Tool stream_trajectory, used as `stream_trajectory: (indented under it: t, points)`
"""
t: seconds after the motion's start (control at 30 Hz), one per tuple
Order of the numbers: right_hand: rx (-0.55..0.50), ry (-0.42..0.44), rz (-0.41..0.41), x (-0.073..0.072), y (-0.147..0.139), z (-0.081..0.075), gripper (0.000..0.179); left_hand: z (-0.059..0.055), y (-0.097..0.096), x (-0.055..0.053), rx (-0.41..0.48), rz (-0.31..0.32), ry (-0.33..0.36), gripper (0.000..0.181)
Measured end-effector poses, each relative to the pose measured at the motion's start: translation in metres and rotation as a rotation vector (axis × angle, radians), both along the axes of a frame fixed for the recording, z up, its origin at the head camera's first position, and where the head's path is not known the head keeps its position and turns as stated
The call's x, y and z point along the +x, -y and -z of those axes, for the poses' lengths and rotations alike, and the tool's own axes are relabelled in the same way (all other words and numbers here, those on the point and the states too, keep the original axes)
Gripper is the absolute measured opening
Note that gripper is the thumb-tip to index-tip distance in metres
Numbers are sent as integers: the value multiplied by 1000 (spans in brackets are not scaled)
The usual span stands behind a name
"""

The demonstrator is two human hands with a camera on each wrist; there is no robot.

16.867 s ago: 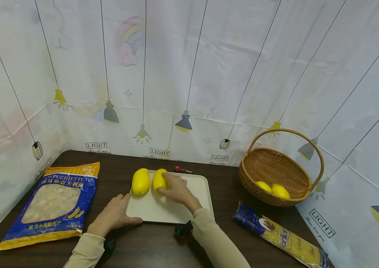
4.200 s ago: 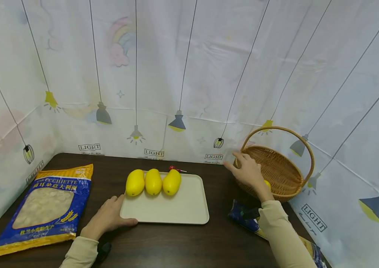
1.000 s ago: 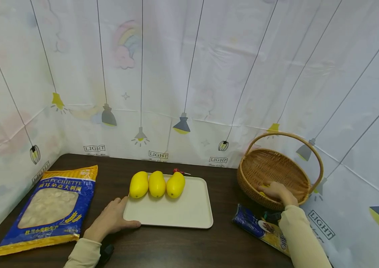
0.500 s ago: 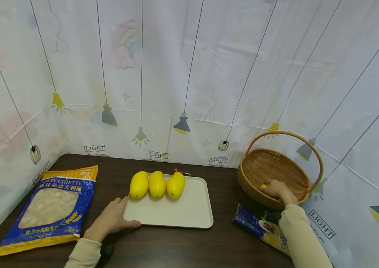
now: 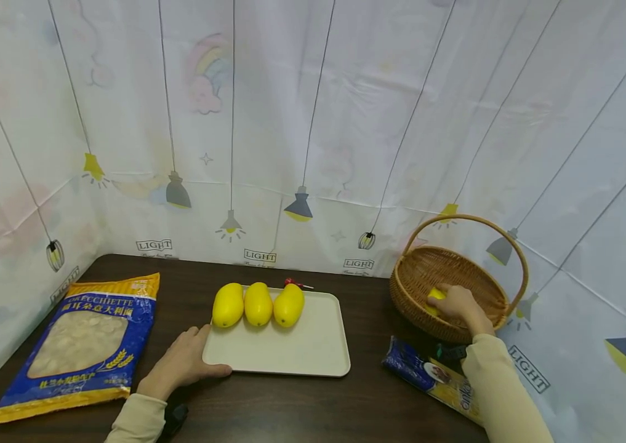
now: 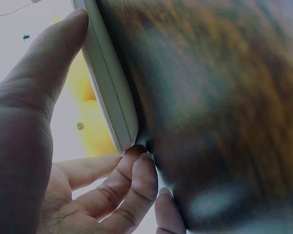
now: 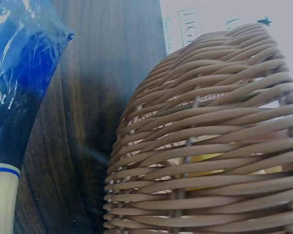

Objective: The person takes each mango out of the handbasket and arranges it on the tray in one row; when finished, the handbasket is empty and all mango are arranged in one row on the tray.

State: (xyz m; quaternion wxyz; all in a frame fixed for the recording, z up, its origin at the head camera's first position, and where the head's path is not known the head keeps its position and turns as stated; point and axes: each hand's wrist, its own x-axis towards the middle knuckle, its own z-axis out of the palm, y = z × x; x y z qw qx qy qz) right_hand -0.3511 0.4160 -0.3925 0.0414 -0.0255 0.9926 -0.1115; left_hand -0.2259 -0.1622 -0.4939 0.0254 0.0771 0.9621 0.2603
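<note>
Three yellow mangoes (image 5: pixel 258 304) lie side by side along the back left of a cream tray (image 5: pixel 313 344). My left hand (image 5: pixel 182 363) holds the tray's front left corner, thumb on the front edge and fingers at the left side. In the left wrist view the thumb (image 6: pixel 63 44) lies along the tray's edge (image 6: pixel 110 92). Inside a wicker basket (image 5: pixel 445 264), my right hand (image 5: pixel 459 306) grips another yellow mango (image 5: pixel 434 299), partly covered by the fingers. The right wrist view shows mostly the basket's weave (image 7: pixel 200 131), with yellow through the gaps; the right fingers are hidden there.
A blue and yellow orecchiette bag (image 5: pixel 80 344) lies at the left. A long pasta packet (image 5: pixel 429 375) lies below the basket, partly under the right forearm. Behind the tray is a red lollipop (image 5: pixel 293 283). The basket's tall handle (image 5: pixel 517 252) arches above it.
Over the last second my right hand has lifted slightly inside the basket with the mango. Since the oldest frame, a third mango has come onto the tray. My left hand stays at the tray's corner.
</note>
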Motion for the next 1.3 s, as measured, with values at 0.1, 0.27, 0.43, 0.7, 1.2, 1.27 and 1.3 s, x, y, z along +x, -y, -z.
stream_trajectory:
  t: [0.1, 0.27, 0.43, 0.7, 1.2, 1.27, 1.3]
  points:
    - [-4, -28, -5, 0, 2, -3, 72, 1, 1, 0, 0, -3, 1, 111]
    - [17, -98, -22, -1, 8, -10, 70, 2, 1, -1, -4, -3, 2, 111]
    - [25, -171, -36, 2, 15, -18, 69, 2, 2, -1, -6, -5, 1, 111]
    - [4, -219, -39, 7, 29, -29, 71, 1, 1, -1, -5, -7, -1, 111]
    - [-121, -275, -54, 22, 75, -43, 68, -2, 0, 1, -2, 3, -3, 111]
    - [-152, -271, -58, 23, 85, -41, 67, -2, 0, 1, -2, 4, -3, 111]
    - [-162, -273, -63, 23, 91, -40, 67, -2, 0, 1, -2, 3, -2, 111]
